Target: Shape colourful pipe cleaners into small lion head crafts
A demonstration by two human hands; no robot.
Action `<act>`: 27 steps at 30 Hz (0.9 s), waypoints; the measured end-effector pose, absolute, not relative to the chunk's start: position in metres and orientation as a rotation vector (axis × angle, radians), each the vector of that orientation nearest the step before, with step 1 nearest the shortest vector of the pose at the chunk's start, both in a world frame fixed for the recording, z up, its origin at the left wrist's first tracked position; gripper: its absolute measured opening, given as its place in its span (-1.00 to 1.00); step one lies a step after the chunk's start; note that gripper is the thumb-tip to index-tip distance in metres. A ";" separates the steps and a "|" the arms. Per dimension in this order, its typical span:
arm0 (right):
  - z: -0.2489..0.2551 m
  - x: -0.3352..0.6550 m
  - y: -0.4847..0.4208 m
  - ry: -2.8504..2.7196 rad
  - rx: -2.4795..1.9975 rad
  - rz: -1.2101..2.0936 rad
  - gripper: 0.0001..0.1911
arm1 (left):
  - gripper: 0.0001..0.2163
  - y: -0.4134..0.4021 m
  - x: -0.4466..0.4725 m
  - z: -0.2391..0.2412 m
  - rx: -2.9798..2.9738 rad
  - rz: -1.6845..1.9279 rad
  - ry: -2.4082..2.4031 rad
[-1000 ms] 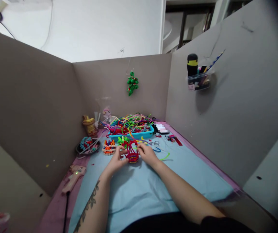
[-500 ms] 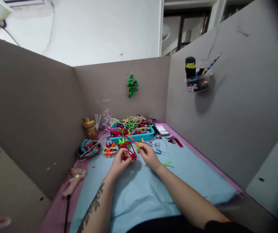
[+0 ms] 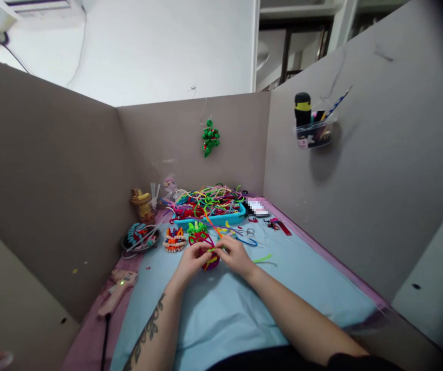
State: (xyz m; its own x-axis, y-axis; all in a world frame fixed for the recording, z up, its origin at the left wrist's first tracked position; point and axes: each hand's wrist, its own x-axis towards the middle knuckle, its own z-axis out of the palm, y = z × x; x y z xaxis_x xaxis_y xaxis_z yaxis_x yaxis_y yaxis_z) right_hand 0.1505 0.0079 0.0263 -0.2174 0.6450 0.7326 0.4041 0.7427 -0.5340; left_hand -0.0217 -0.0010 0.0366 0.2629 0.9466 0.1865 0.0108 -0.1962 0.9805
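Observation:
Above the front middle of the cloth, my left hand (image 3: 196, 257) pinches a dark red pipe-cleaner piece (image 3: 211, 263) with yellow on its lower part. My right hand (image 3: 233, 252) is closed beside it, its fingertips on a short yellow-green pipe cleaner (image 3: 211, 250) lying against the red piece. The two hands nearly meet, and the fingers hide part of the work. Just behind stands a green-and-red pipe-cleaner figure (image 3: 197, 229). To the left sits an orange, blue and cream pipe-cleaner figure (image 3: 174, 241).
A blue tray (image 3: 229, 218) heaped with pipe cleaners stands at the back. A dark bowl (image 3: 141, 242) and pink glue gun (image 3: 118, 293) lie left; scissors (image 3: 249, 233), a phone (image 3: 258, 207) and a green pipe cleaner (image 3: 262, 258) lie right. Grey panels surround the table.
My right hand has come left and slightly down, bringing the yellow-green pipe cleaner against the red piece. The red piece has turned and sits a little lower.

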 end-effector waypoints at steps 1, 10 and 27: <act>0.025 0.151 0.008 -1.849 -0.817 0.265 -0.89 | -0.72 -0.001 -0.022 0.036 1.496 1.115 0.941; 0.027 0.150 0.004 -1.867 -0.866 0.332 -0.88 | -0.77 -0.003 -0.021 0.037 1.612 1.129 0.986; 0.043 0.153 -0.002 -1.960 -0.741 0.831 -0.89 | -0.80 0.005 -0.022 0.028 1.669 1.193 0.997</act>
State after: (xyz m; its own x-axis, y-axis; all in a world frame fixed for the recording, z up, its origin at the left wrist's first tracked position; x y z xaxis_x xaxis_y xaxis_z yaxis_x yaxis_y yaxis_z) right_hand 0.1535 -0.0023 0.0432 -0.4548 0.7520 0.4771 0.1800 0.6023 -0.7777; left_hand -0.0221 0.0051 0.0279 0.2325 0.9249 0.3007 0.1322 -0.3364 0.9324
